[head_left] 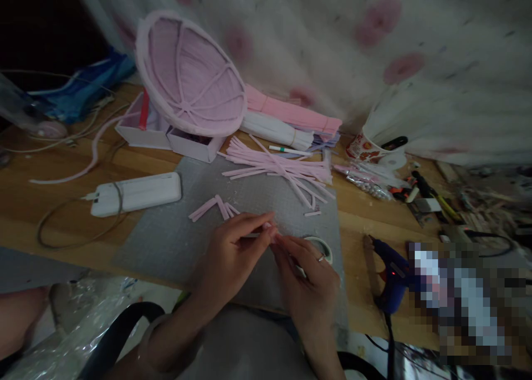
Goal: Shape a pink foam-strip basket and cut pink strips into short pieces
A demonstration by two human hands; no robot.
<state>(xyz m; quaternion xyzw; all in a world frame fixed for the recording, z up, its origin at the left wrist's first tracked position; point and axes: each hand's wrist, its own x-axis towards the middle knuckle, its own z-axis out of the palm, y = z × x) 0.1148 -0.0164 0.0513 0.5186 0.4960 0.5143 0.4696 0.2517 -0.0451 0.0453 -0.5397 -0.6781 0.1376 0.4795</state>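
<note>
My left hand (233, 252) and my right hand (305, 272) meet over a grey mat (166, 236), fingertips pinched together on a thin pink paper strip (268, 231). A ring shows on my right hand. Just left of my hands lie a few short pink strips (214, 207). A loose pile of long pink strips (278, 168) lies further back on the mat. A tape roll (326, 246) sits partly hidden behind my right hand.
A pink woven dish (189, 75) leans on a white box (145, 131) at the back. A white power strip (135, 193) lies left. Rolled pink and white paper (291, 117), a cup (366, 144), tools and a blue glue gun (393, 275) are right.
</note>
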